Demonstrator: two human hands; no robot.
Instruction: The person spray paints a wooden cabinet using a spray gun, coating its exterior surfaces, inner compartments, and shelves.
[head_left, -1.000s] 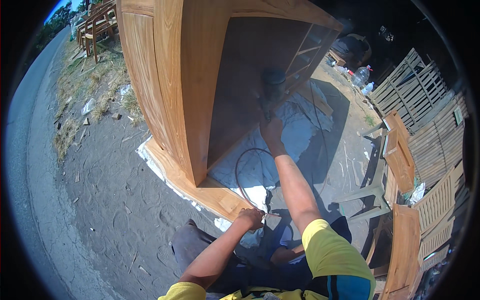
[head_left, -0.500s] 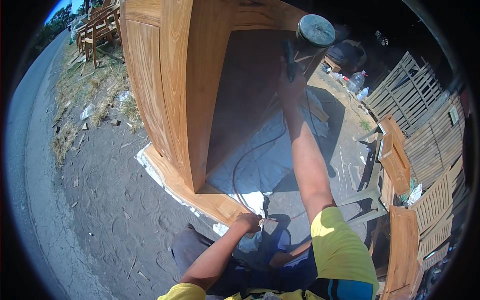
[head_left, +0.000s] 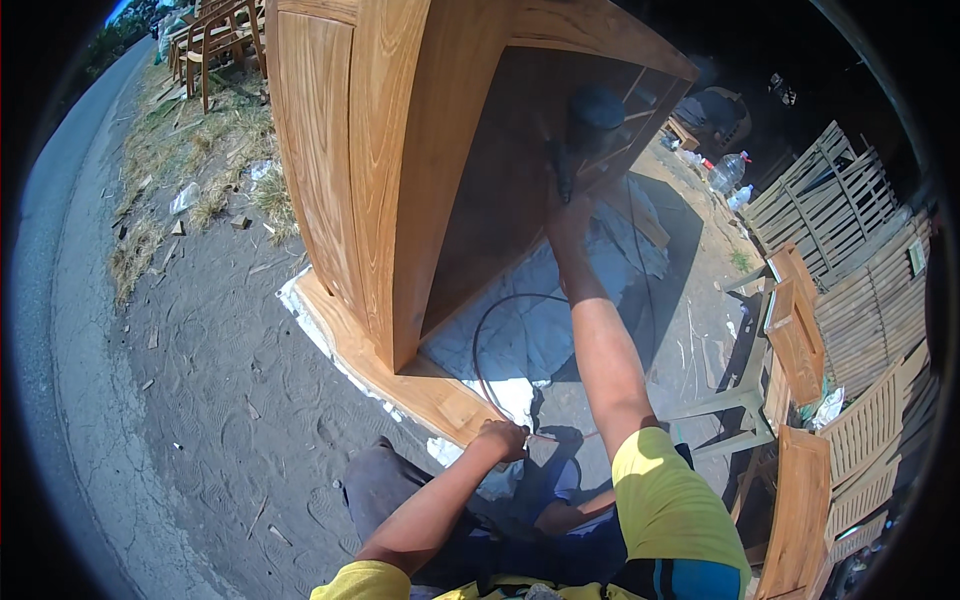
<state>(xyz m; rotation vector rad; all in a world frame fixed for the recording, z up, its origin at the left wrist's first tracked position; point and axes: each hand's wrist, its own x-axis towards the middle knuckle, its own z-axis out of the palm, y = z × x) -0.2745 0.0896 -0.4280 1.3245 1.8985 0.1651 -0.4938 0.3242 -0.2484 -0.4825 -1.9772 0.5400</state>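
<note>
The right hand (head_left: 568, 222) has its fingers wrapped round the grip of a dark spray gun (head_left: 562, 170), which is held up in the shaded opening of a tall wooden cabinet (head_left: 440, 180), above the far part of a white sheet (head_left: 530, 340) spread on the ground (head_left: 230, 400). The left hand (head_left: 503, 438) is low, at the sheet's near edge, just beside the near end of the cabinet's wooden base (head_left: 440, 405); its fingers are closed on a thin reddish-brown hose (head_left: 478, 350), which curves over the sheet toward the right forearm. The sheet's left edge shows beyond the base. Well to the right stand pale plastic legs (head_left: 735, 410) and a wooden piece (head_left: 795, 330).
</note>
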